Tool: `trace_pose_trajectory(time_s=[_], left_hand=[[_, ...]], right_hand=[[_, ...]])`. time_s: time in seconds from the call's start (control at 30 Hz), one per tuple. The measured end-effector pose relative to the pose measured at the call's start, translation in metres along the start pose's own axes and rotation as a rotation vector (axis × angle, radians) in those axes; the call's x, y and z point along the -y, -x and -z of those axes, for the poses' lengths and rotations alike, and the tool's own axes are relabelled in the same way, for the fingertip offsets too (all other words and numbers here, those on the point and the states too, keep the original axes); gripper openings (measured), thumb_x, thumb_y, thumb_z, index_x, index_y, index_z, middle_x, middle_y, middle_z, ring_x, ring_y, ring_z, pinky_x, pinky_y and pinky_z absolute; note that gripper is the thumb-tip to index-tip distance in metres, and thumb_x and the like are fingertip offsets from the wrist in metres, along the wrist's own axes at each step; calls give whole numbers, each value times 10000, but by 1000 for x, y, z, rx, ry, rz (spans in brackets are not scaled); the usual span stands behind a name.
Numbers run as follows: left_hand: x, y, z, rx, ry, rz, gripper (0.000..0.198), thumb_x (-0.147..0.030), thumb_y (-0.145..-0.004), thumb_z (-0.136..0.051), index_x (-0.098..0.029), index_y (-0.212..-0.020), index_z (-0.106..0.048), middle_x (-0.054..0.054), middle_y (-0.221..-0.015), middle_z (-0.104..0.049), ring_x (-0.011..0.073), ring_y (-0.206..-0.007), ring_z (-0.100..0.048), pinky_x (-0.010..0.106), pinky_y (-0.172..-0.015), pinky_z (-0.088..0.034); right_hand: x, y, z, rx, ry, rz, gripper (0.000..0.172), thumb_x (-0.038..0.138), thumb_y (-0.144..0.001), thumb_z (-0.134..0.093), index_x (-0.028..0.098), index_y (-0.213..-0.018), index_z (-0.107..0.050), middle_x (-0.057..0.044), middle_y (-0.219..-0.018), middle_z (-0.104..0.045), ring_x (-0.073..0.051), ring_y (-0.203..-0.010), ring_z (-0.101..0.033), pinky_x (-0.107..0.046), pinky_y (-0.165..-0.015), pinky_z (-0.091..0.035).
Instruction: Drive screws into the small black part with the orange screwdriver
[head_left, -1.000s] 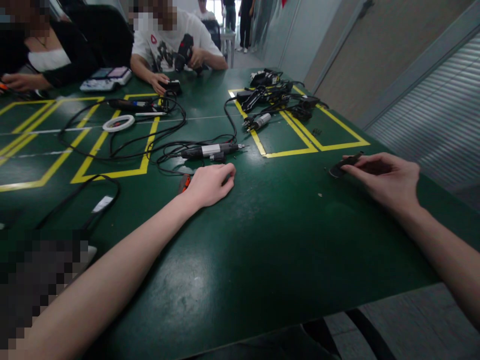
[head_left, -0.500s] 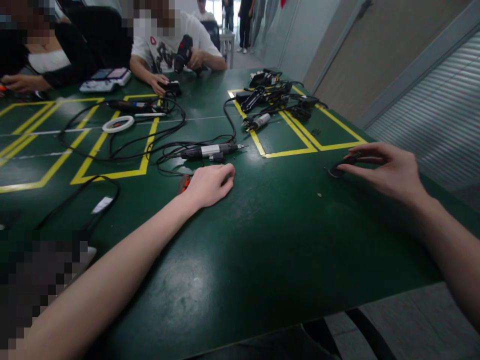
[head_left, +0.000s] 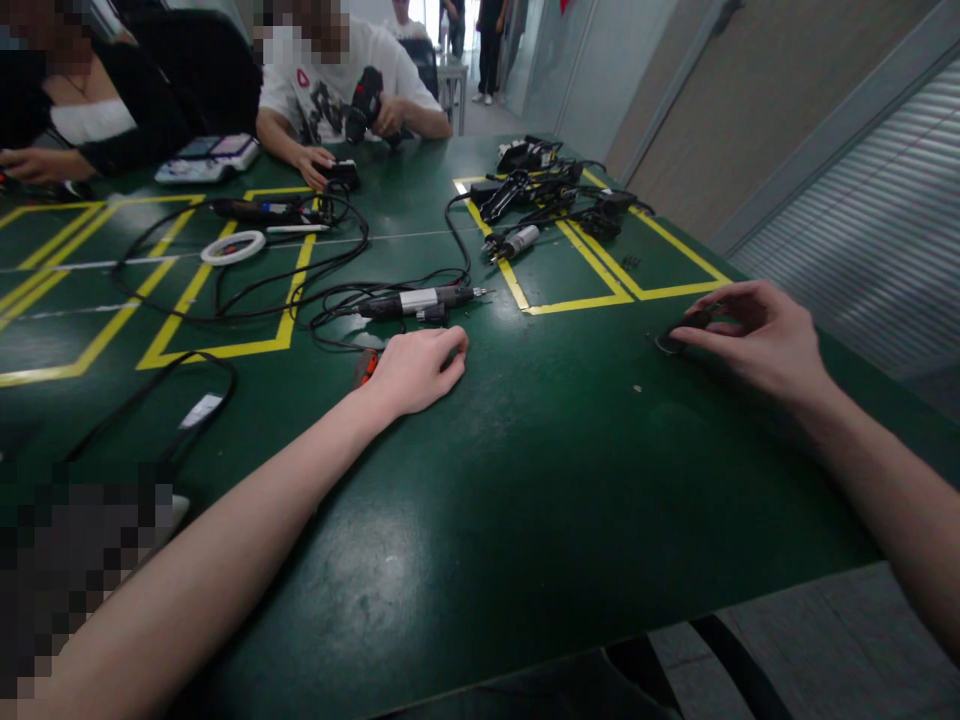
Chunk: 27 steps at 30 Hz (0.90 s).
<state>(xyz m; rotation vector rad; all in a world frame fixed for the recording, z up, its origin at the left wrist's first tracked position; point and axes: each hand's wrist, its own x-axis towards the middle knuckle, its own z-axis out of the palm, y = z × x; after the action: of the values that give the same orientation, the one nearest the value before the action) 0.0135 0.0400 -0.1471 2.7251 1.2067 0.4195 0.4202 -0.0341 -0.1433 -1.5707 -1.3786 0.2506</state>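
Note:
My left hand (head_left: 417, 371) rests on the green table (head_left: 525, 480) with its fingers curled over a small dark object that has an orange part (head_left: 365, 366) showing at the wrist side. Just beyond it lies a corded electric screwdriver (head_left: 420, 301) with a silver band. My right hand (head_left: 757, 340) is at the table's right side, its fingers pinched around a small flat black part (head_left: 679, 335) that touches the tabletop.
Black cables (head_left: 247, 290) loop over yellow taped rectangles. A white tape roll (head_left: 234, 247) lies at the left. A heap of black adapters and tools (head_left: 547, 190) sits at the back right. Two people sit at the far edge, one holding a drill (head_left: 365, 100).
My right hand has shifted slightly up and away, lowering the black part flat onto the table. My left hand has stayed put.

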Motion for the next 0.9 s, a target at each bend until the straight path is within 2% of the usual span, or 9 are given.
trace_pose_trajectory(time_s=[0.1, 0.17, 0.27, 0.47, 0.53, 0.63, 0.77, 0.9], left_hand=[[0, 0, 0, 0, -4, 0, 248, -308, -993, -475, -206, -1054, -693, 31, -767, -701, 198, -715, -643, 293, -627, -385], [-1, 0, 1, 8, -9, 7, 246, -303, -994, -478, -204, -1059, -693, 32, -777, -709, 201, -719, -650, 299, -628, -378], [-1, -1, 1, 22, -21, 19, 246, -306, -995, -483, -205, -1066, -696, 33, -777, -712, 205, -724, -655, 300, -625, -365], [-2, -1, 2, 29, -27, 26, 254, -300, -996, -484, -203, -1087, -701, 37, -799, -723, 208, -729, -651, 300, -630, -357], [-2, -1, 2, 32, -28, 28, 256, -303, -997, -486, -203, -1088, -703, 37, -795, -724, 207, -725, -648, 296, -628, -360], [-2, -1, 2, 33, -26, 29, 256, -306, -998, -485, -206, -1085, -704, 37, -793, -722, 205, -719, -641, 294, -627, -361], [-1, -1, 1, 17, -10, 14, 252, -306, -994, -475, -206, -1067, -695, 34, -780, -710, 202, -712, -638, 297, -623, -364], [-1, -1, 0, 7, -7, 7, 250, -307, -992, -469, -209, -1057, -690, 33, -780, -708, 200, -712, -639, 290, -620, -378]], right_hand=[[-4, 4, -1, -64, 3, 114, 641, 450, -469, -979, 274, -921, -560, -12, -925, -751, -231, -810, -750, -377, -680, -674], [-5, 5, 0, -71, 56, 184, 635, 468, -510, -973, 275, -924, -532, -9, -922, -734, -230, -817, -752, -393, -711, -683], [-7, 6, 3, -45, 148, 326, 519, 470, -628, -930, 264, -904, -541, -25, -948, -699, -238, -854, -751, -428, -750, -697], [-10, 8, 10, -34, 366, 593, 253, 437, -820, -822, 233, -814, -673, -121, -1135, -681, -310, -1016, -741, -465, -710, -716], [-11, 9, 10, -32, 413, 637, 209, 414, -845, -804, 237, -795, -707, -124, -1162, -683, -322, -1034, -740, -492, -737, -715], [-9, 10, 8, -53, 404, 670, 176, 393, -853, -801, 243, -781, -743, -113, -1102, -700, -294, -952, -746, -480, -741, -708], [-5, 11, 6, -46, 357, 628, 166, 384, -855, -801, 245, -773, -761, -96, -1041, -718, -239, -838, -742, -431, -708, -709], [-4, 10, 7, -36, 349, 685, 139, 366, -857, -813, 248, -794, -773, -90, -1012, -733, -247, -843, -759, -443, -720, -710]])
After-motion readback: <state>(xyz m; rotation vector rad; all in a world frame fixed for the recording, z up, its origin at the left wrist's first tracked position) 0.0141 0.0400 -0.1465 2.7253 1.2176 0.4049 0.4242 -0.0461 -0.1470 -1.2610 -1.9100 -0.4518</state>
